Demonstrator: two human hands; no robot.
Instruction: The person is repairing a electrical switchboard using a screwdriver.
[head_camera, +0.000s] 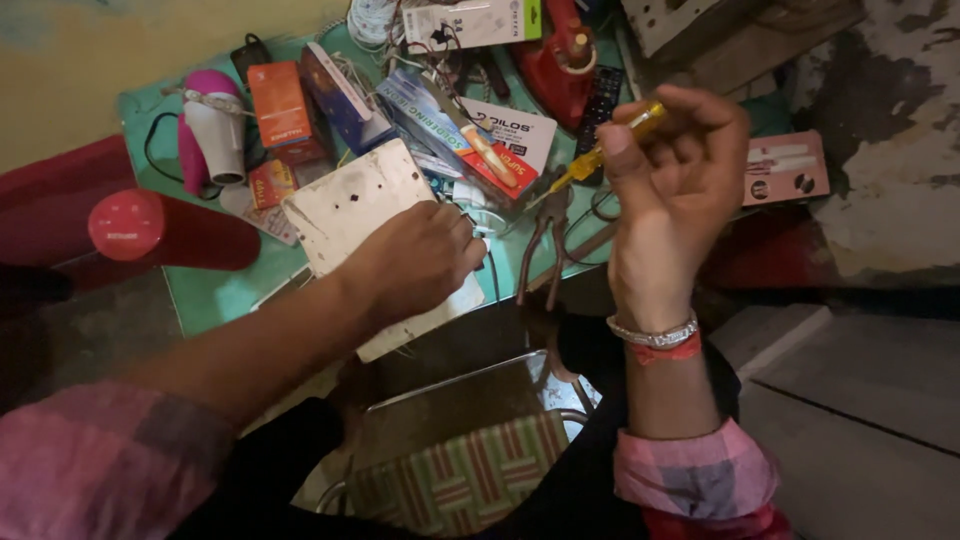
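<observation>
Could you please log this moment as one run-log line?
left hand: pressing on white plate | right hand: grip on yellow screwdriver, raised | pliers: on green table

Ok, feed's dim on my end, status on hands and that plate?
Left hand resting on white plate. Right hand holding yellow screwdriver. Pliers, boxes crowd the plate.

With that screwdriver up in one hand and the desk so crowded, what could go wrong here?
The right hand pinches the yellow screwdriver near its handle, tip aimed toward the left hand; a slip might jab those fingers. The white plate under the left hand overhangs the green table edge, so it may tip if released. Loose pliers and boxes crowd close and could get knocked off.
</observation>
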